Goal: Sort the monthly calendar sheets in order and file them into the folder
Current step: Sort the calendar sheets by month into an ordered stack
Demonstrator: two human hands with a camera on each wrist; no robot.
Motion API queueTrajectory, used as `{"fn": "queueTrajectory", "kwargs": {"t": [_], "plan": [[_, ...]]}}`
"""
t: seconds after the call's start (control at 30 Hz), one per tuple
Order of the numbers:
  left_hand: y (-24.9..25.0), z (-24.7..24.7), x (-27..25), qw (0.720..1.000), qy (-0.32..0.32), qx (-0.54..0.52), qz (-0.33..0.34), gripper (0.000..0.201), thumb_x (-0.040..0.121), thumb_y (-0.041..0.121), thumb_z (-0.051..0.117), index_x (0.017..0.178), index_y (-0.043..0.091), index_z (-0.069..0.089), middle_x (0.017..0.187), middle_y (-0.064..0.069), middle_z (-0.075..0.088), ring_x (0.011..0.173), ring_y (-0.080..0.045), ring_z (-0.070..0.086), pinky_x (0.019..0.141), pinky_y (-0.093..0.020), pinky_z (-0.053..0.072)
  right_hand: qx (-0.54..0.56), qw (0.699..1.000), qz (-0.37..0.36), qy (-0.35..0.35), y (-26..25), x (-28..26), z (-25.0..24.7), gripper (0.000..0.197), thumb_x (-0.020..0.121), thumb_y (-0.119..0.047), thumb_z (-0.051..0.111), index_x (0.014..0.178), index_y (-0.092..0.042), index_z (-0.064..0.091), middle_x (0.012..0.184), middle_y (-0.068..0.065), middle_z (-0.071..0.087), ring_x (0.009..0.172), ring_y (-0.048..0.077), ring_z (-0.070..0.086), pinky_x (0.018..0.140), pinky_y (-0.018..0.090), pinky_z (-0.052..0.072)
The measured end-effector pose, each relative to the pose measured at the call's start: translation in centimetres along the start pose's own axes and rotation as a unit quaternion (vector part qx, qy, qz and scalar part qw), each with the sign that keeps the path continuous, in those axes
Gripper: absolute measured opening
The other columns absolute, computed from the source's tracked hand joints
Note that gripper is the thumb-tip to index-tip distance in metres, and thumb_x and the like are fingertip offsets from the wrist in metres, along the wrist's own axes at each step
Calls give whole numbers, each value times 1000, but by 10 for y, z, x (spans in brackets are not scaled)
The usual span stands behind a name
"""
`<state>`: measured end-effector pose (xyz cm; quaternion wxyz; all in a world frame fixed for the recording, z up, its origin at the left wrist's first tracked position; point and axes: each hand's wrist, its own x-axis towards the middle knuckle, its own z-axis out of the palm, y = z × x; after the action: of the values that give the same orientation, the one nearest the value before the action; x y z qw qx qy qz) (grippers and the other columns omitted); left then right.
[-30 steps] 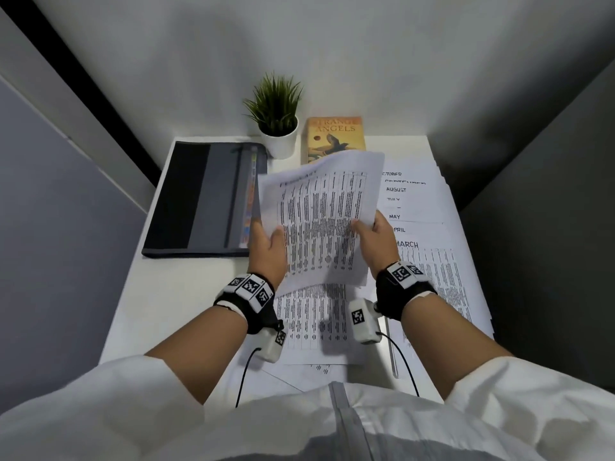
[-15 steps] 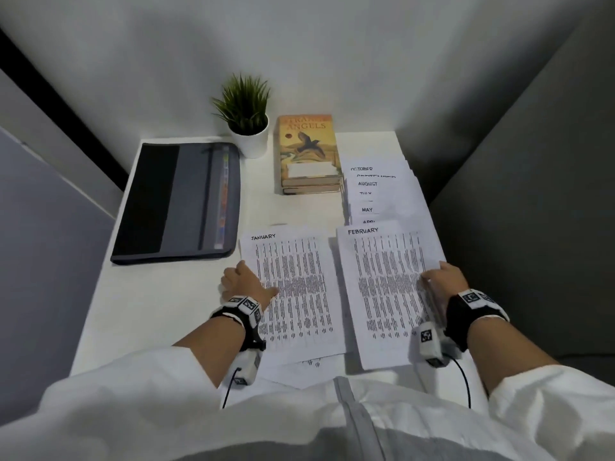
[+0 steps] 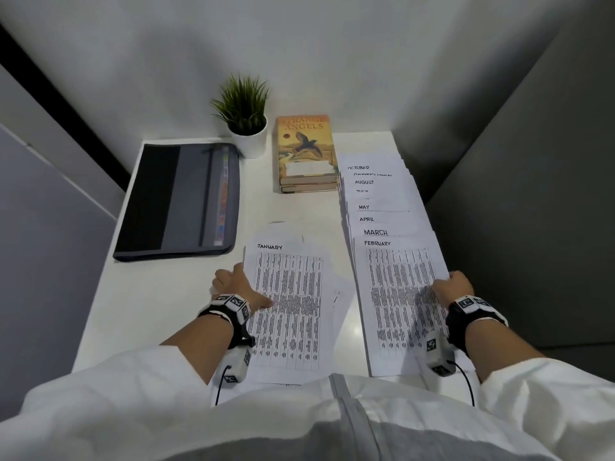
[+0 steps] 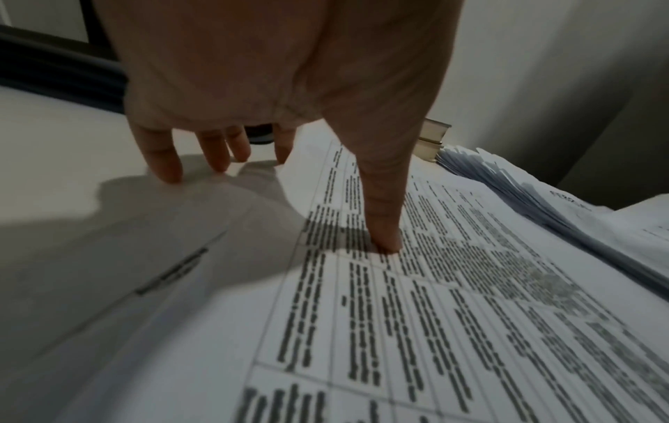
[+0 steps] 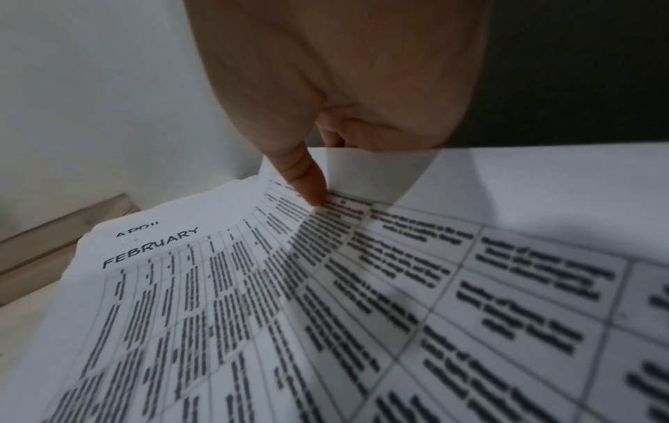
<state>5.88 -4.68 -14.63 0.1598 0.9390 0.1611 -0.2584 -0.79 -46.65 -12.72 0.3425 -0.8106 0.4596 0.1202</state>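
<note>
The JANUARY sheet (image 3: 289, 311) lies flat at the front middle of the white table, on top of other loose sheets. My left hand (image 3: 248, 287) rests at its left edge: the thumb (image 4: 385, 243) presses on the print and the fingers (image 4: 162, 166) touch the bare table beside it. The FEBRUARY sheet (image 3: 396, 294) lies to the right, at the front of a fanned stack (image 3: 376, 194) that shows MARCH back to OCTOBER. My right hand (image 3: 452, 287) pinches its right edge, thumb (image 5: 308, 177) on top and fingers hidden under the lifted edge. The dark grey folder (image 3: 179, 201) lies closed at the back left.
A potted plant (image 3: 246, 128) and a small stack of books (image 3: 306, 151) stand at the back by the wall. The fanned stack reaches the table's right edge beside a dark partition. Bare tabletop (image 3: 159, 311) shows in front of the folder.
Both hands held the FEBRUARY sheet up in the air; it now lies to the right on the fanned stack below MARCH. My left hand has let go and come down on the JANUARY sheet.
</note>
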Motion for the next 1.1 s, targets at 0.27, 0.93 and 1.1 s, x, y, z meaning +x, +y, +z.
{"fn": "queueTrajectory", "kwargs": {"t": [0.27,0.93,1.1], "plan": [[-18,-3,-6,994,-25,-103,-31,125,51,32,95,146,9,16,142,-20,34,134,-37,36,108,-49,39,-74,987,-144,-6,-50,-51,30,27,92,-16,53,119,-11,57,121,13,57,102,26,58,84,38,51],[-24,-34,-32,932,5,-342,123,36,98,9,44,134,9,48,138,-7,52,126,-23,49,104,-31,36,99,965,-109,-217,-94,-116,146,71,76,-19,78,132,-7,35,113,10,52,93,23,53,73,35,48],[7,-92,-44,857,57,-461,223,22,95,7,51,105,25,56,110,-11,68,87,-3,67,81,-26,55,290,912,-159,-244,-133,-118,97,38,77,-20,78,111,-10,65,114,6,68,105,24,62,84,33,48]]}}
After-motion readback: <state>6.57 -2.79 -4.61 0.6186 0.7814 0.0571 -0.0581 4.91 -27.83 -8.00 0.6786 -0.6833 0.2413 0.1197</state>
